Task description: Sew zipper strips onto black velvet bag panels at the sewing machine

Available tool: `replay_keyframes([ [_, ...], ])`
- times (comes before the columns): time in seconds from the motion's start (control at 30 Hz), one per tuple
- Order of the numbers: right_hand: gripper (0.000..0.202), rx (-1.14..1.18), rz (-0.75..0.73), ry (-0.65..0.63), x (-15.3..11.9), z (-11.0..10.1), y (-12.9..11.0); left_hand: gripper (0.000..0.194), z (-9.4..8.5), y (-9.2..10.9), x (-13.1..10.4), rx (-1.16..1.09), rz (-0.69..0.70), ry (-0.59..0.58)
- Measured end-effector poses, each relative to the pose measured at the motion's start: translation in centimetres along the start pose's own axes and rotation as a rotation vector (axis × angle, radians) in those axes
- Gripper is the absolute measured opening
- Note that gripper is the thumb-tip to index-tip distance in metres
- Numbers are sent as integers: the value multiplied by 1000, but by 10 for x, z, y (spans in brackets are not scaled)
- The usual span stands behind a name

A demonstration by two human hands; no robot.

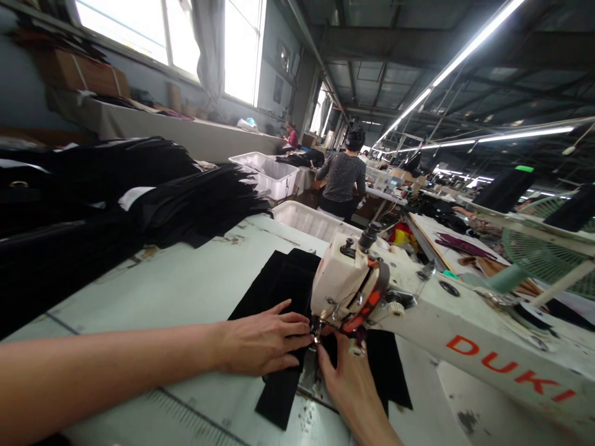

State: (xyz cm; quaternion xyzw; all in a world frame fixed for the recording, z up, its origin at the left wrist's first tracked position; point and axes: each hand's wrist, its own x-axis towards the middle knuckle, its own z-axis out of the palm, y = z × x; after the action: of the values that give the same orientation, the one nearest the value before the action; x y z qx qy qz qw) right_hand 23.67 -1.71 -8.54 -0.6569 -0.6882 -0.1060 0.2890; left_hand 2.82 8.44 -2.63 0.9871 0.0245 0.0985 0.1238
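Observation:
My left hand [264, 339] lies flat with its fingers stretched over black fabric [255, 282], the fingertips close to the needle of a white sewing machine [341, 279]. Thumb and forefinger apart, my right hand [346, 371] rests at the other side of the needle, touching the cloth; its farther fingers are partly hidden behind the machine head. A narrow black strip [276, 399] sticks out toward me below my left hand. More black fabric [389, 365] lies to the right, under the machine arm. The presser foot [317, 328] stands between both hands.
A large stack of black cut pieces [199, 198] covers the table's left side. White plastic bins [267, 173] stand beyond the table. A co-worker [344, 176] sits ahead, back turned. At right are a green fan [539, 241] and a black thread cone [502, 189].

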Motion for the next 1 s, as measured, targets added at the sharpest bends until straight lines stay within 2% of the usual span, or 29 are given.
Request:
replay_keyframes([
  [0.2,37,-62,58,-26,4,4,-5,47,-2,-3,1,-6,12,17],
  [0.37,35,-48,5,-83,8,-12,-9,46,1,-6,-1,-15,20,50],
  [0.47,33,-60,-3,-99,7,-18,-7,44,1,-6,-1,-10,13,25],
  [0.63,26,-163,26,-41,12,-3,1,43,0,-7,0,19,19,5],
  [0.77,31,-219,-30,-35,25,8,11,44,0,-7,0,17,29,6],
  [0.87,33,-234,-96,-28,25,0,14,43,0,-7,-1,8,30,24],
  [1.0,34,-246,-165,11,12,-27,8,43,-1,-8,0,4,42,29],
])
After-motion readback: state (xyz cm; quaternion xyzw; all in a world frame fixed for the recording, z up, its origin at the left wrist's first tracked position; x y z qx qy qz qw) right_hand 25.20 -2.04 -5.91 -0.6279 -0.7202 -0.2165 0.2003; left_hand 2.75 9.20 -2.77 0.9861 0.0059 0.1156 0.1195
